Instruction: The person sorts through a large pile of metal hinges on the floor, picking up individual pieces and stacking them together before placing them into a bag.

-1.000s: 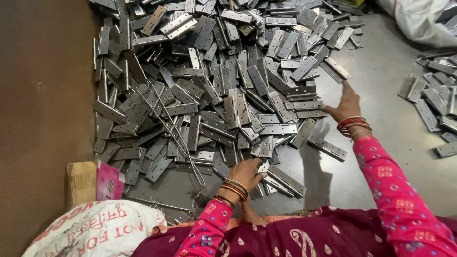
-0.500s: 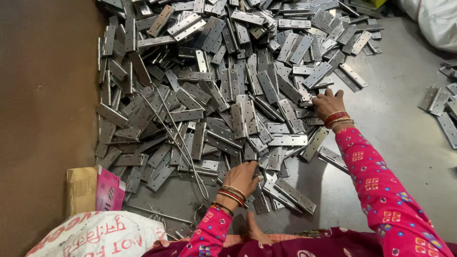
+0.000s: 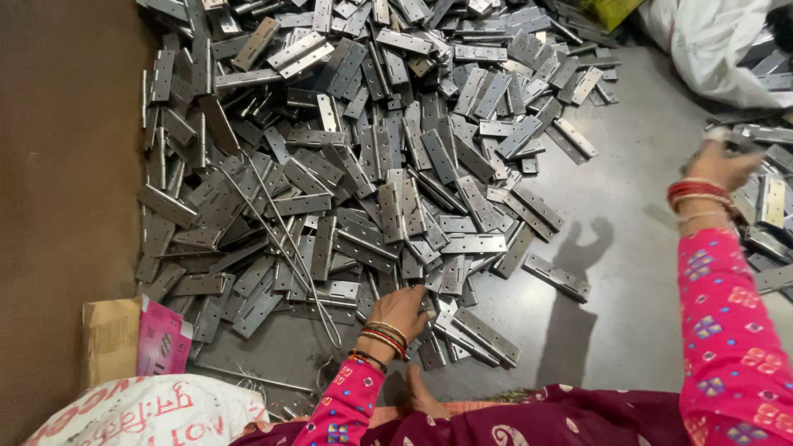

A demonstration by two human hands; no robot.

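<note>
Grey metal hinges (image 3: 396, 190) lie heaped on the floor, the left hand (image 3: 402, 312) resting fingers-curled on the pile's near edge (nothing clearly held), the right hand (image 3: 720, 165) blurred far right, grip unclear.

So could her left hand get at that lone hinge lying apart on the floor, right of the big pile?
Probably yes, with a reach. The left hand rests at the near edge of the hinge pile, and only bare grey floor lies around the lone hinge. Nothing covers it; the right hand is off by the smaller heap.
</note>
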